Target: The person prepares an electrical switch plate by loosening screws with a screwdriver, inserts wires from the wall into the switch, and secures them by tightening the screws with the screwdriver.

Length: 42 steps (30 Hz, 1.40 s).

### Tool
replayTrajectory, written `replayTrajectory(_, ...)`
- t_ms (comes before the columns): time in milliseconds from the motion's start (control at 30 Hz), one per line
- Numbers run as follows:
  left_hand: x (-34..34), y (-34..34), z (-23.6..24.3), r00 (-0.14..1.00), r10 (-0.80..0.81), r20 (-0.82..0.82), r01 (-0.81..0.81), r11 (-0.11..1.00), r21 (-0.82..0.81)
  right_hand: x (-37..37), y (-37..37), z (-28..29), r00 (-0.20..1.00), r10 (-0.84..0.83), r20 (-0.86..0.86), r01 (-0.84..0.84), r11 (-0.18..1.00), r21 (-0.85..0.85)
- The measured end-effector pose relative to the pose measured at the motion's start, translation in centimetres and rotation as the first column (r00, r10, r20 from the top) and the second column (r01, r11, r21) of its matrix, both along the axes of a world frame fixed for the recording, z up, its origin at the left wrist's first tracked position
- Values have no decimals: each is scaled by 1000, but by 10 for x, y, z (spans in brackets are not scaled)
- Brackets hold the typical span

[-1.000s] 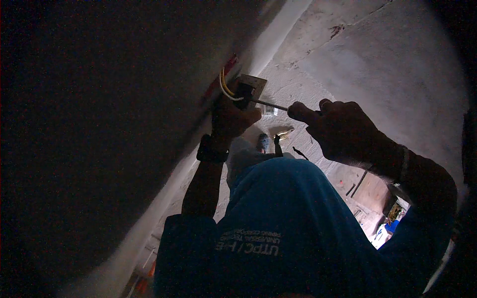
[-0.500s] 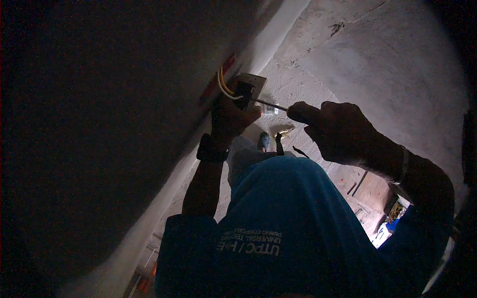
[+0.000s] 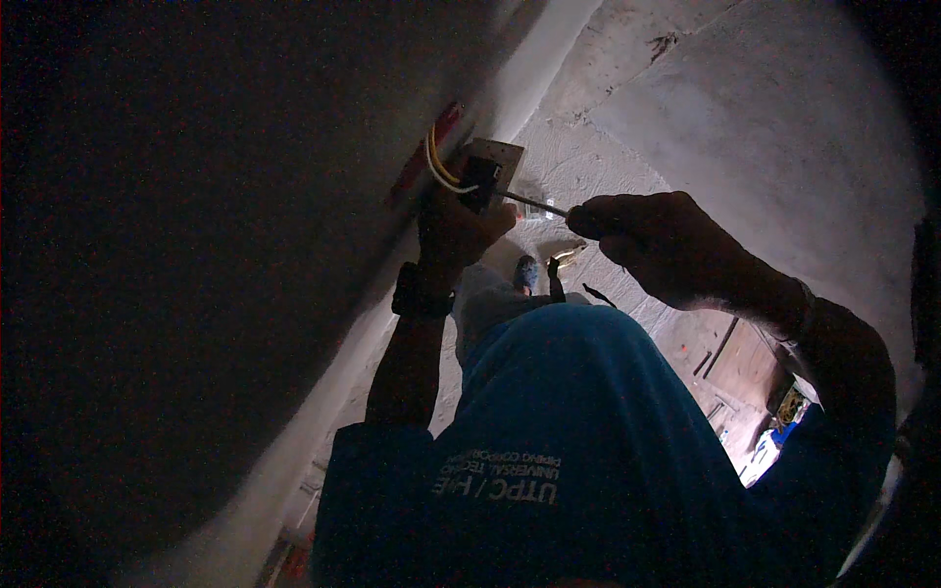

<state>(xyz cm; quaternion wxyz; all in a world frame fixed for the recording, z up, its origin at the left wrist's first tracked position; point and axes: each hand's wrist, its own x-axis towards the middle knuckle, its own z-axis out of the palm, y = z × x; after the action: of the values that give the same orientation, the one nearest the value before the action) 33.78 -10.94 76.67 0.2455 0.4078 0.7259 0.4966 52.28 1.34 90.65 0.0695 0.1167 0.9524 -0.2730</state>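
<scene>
My left hand point(image 3: 459, 230) is closed around an electrical wall plate point(image 3: 512, 157), whose black rear body point(image 3: 480, 181) faces me; whether it is a switch or a socket I cannot tell. A yellow wire point(image 3: 431, 152) and a white wire point(image 3: 446, 183) curve from the red wall box point(image 3: 428, 152) to that black body. In my right hand point(image 3: 667, 245) is a screwdriver point(image 3: 535, 204), gripped by its handle. Its thin shaft points left, with the tip at the side of the black body. Deep shadow hides most of my left fingers.
A dark wall point(image 3: 216, 245) rises close along my left. Below lies a rough pale floor point(image 3: 765, 137). My foot point(image 3: 525, 274) shows beneath me. At lower right are a wooden board point(image 3: 745, 363) and some coiled material point(image 3: 790, 407).
The right hand has turned slightly on the screwdriver handle, its knuckles shifting and fingers closing in. The plate stays in the left hand almost where it was; the view has moved a little.
</scene>
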Motion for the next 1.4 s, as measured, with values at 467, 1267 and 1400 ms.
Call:
replayTrajectory(467,-5,2,-44,995,-33,-95,39,997,60,-3,11,-12,960,-210,185,264,897,-353)
replayTrajectory(1267,34,-57,17,832,-229,505,161,971,176,424,-93,-472,827,-510,239,459,856,237)
replayTrajectory(1400,32,-57,8,532,-300,792,148,954,261,434,-188,-458,308,-755,580,950,213,-226)
